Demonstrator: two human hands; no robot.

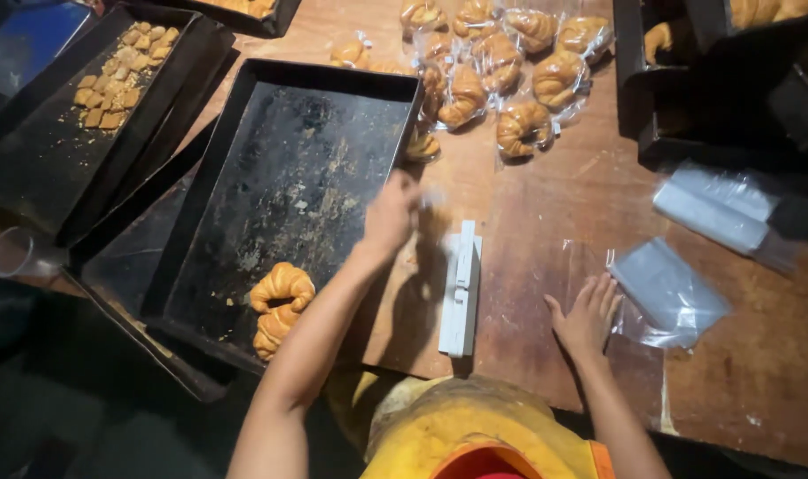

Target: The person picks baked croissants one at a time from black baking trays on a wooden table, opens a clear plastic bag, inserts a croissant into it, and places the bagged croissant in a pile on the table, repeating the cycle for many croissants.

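Note:
My left hand (391,213) reaches forward over the right rim of a black baking tray (289,160). It is blurred, with a faint smear of clear plastic at its fingertips, so its grip is unclear. Two bare croissants (280,303) lie in the tray's near corner. My right hand (587,316) rests flat on the wooden table (546,195), fingers spread, its fingertips at the edge of a stack of clear plastic bags (670,291). Between my hands lies a long white bar-shaped tool (460,288). Several bagged croissants (502,66) are piled beyond the tray.
Another black tray with small biscuit pieces (120,75) sits at the far left, with more trays stacked under the main one. A clear plastic cup (18,255) lies at the left edge. A second bundle of bags (719,211) and dark crates (723,89) stand at the right.

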